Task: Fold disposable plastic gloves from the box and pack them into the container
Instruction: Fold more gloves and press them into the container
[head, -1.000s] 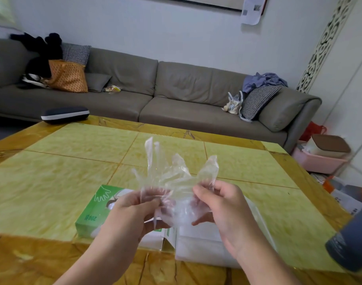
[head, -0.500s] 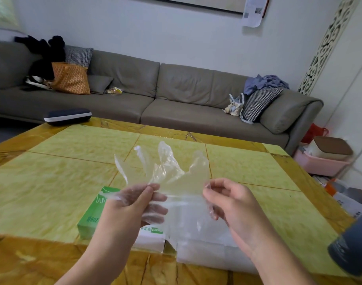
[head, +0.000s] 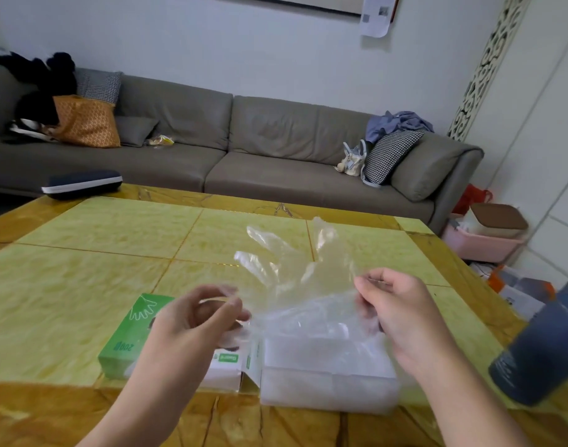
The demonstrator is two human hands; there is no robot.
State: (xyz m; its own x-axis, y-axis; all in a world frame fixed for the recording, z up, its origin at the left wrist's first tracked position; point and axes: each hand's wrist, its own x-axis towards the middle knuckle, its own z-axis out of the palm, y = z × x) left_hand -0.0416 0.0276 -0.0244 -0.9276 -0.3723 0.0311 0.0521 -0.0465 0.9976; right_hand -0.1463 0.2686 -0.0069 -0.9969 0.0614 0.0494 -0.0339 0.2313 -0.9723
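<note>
Item 1, a clear plastic glove (head: 295, 279), is held in the air above the table (head: 82, 285), spread between our 2 hands with its fingers pointing up and away toward 12 o'clock and its cuff hanging toward us. Our left hand (head: 195, 321) takes the glove's cuff edge at 9 o'clock, thumb and forefinger curled together; the film there is blurred, so we cannot tell exactly how much of it sits in the pinch. Our right hand (head: 392, 304) pinches the opposite edge at 3 o'clock, fingers curled round the plastic. Item 2, the green and white glove box (head: 131, 337), lies flat on the table under our left hand, its printed white hand outline facing up. Item 3, a translucent white container (head: 327, 379), stands just beside the box at its 3 o'clock side, directly below the glove, with loose clear plastic showing at its top. Item 4, a dark blue cylindrical cup (head: 540, 350), leans at the table's 4 o'clock edge, well apart from the container. Item 5, a dark case with a white band (head: 82, 183), rests at the table's far 10 o'clock corner. Item 6, a grey sofa (head: 244, 146), runs along the wall at 12 o'clock, carrying an orange bag (head: 86, 122) and a checked cushion (head: 389, 154).
</note>
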